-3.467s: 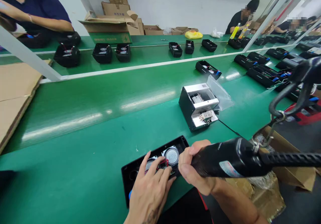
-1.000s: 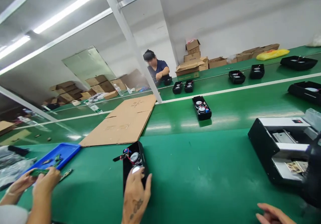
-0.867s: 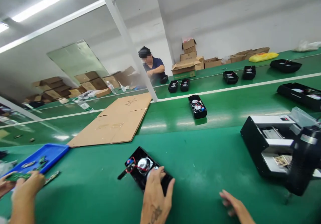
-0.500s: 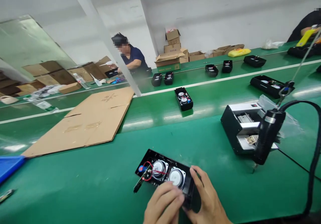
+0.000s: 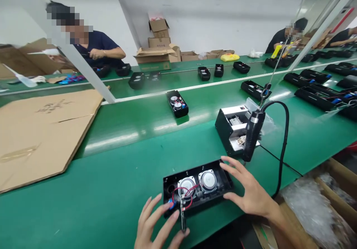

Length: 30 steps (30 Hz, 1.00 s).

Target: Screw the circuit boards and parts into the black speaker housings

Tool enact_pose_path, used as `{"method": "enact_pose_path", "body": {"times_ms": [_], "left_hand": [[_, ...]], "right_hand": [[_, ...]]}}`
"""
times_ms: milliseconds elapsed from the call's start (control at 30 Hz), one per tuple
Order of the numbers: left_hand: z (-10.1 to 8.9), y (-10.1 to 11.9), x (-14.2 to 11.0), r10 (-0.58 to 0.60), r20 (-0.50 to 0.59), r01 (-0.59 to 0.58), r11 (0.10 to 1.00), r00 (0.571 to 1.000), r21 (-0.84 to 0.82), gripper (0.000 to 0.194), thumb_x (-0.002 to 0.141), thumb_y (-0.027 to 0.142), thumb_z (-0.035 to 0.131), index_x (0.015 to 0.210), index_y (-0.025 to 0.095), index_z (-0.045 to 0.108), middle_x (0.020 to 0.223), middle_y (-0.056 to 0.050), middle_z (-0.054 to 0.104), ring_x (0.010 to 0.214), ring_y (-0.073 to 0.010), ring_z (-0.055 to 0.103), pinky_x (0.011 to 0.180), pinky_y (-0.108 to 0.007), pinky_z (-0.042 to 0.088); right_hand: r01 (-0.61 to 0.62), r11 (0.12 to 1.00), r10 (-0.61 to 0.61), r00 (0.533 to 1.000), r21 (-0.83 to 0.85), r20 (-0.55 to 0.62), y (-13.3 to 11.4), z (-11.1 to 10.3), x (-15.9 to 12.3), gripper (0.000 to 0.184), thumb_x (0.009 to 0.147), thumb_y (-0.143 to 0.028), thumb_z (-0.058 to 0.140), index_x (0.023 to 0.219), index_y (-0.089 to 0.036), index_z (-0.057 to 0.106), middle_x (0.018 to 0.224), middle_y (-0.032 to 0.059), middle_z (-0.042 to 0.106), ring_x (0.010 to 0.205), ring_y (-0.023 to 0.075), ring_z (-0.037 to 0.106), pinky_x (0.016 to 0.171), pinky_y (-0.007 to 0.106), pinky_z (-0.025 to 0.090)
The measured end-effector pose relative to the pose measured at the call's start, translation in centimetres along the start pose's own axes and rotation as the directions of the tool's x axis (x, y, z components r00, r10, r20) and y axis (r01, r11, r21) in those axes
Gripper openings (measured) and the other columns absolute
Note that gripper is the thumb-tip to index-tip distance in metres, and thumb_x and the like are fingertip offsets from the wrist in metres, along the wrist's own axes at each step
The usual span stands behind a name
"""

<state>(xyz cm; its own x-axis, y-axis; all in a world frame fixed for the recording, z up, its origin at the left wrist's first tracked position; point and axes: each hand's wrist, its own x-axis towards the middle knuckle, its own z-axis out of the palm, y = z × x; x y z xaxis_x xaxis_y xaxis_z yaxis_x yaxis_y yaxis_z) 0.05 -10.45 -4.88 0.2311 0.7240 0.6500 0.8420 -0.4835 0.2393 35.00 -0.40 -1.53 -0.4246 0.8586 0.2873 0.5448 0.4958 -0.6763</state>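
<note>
Dark handwriting on the flat brown cardboard sheet (image 5: 47, 130), at 10 o'clock from the open black rectangular case (image 5: 214, 197), is too blurred to read; so is the print on the open cardboard carton with a green lower band (image 5: 154, 61), at 11 o'clock.

The case lies on the glossy green work surface (image 5: 111, 189) at the lower centre, below a white wall (image 5: 209, 18). Inside are two round silver-white speakers (image 5: 208, 181), red wires (image 5: 192, 189) and a small blue part (image 5: 171, 204) at its 9 o'clock end; a narrow dark circuit board (image 5: 183, 213) crosses its near wall.

The left hand (image 5: 158, 228) is at 8 o'clock, fingers apart around the blue part and board; contact is unclear. The right hand (image 5: 248, 189) spans the 3 o'clock end, fingers and thumb apart at the rims.

A hanging black cylindrical power screwdriver (image 5: 253, 135) and a black-and-silver boxy machine (image 5: 223, 130) stand towards 1 to 2 o'clock. An open brown box (image 5: 343, 200) at 4 o'clock contains clear plastic bags (image 5: 309, 204).
</note>
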Motion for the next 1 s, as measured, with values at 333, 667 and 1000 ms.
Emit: {"method": "enact_pose_path", "body": {"times_ms": [333, 667, 1000], "left_hand": [[1.1, 0.0, 3.2, -0.082, -0.046, 0.073, 0.983, 0.996, -0.166, 0.021, 0.098, 0.017, 0.07, 0.116, 0.026, 0.074, 0.124, -0.007, 0.074, 0.145, -0.0337, 0.062, 0.121, -0.066, 0.055], [1.2, -0.7, 3.0, -0.084, 0.001, 0.084, 0.992, 0.996, -0.099, 0.022, 0.1, 0.031, 0.075, 0.12, 0.025, 0.07, 0.131, -0.01, 0.072, 0.145, -0.0336, 0.062, 0.116, -0.059, 0.06], [2.3, -1.1, 4.0, 0.073, 0.205, -0.068, 0.997, 0.976, -0.03, 0.017, 0.096, 0.027, 0.076, 0.112, 0.025, 0.071, 0.156, -0.017, 0.057, 0.164, -0.0445, 0.033, 0.12, -0.08, 0.044]], "right_hand": [[0.368, 0.929, -0.368, 0.918, -0.027, -0.148, -8.2, 7.7, 3.4, 0.022, 0.104, -0.013, 0.065, 0.124, -0.02, 0.07, 0.107, 0.008, 0.084, 0.1, 0.0259, 0.077, 0.089, 0.043, 0.062], [-0.024, 0.911, 0.034, 0.999, 0.413, -0.016, -7.3, 5.7, 5.8, 0.025, 0.108, -0.015, 0.061, 0.122, -0.023, 0.08, 0.109, 0.0054, 0.079, 0.097, 0.0195, 0.076, 0.085, 0.03, 0.06], [0.342, 0.905, -0.197, 0.865, -0.255, 0.462, -7.9, 3.8, 4.5, 0.022, 0.107, -0.009, 0.058, 0.113, -0.021, 0.076, 0.103, 0.0038, 0.079, 0.095, 0.023, 0.068, 0.082, 0.038, 0.045]]}}
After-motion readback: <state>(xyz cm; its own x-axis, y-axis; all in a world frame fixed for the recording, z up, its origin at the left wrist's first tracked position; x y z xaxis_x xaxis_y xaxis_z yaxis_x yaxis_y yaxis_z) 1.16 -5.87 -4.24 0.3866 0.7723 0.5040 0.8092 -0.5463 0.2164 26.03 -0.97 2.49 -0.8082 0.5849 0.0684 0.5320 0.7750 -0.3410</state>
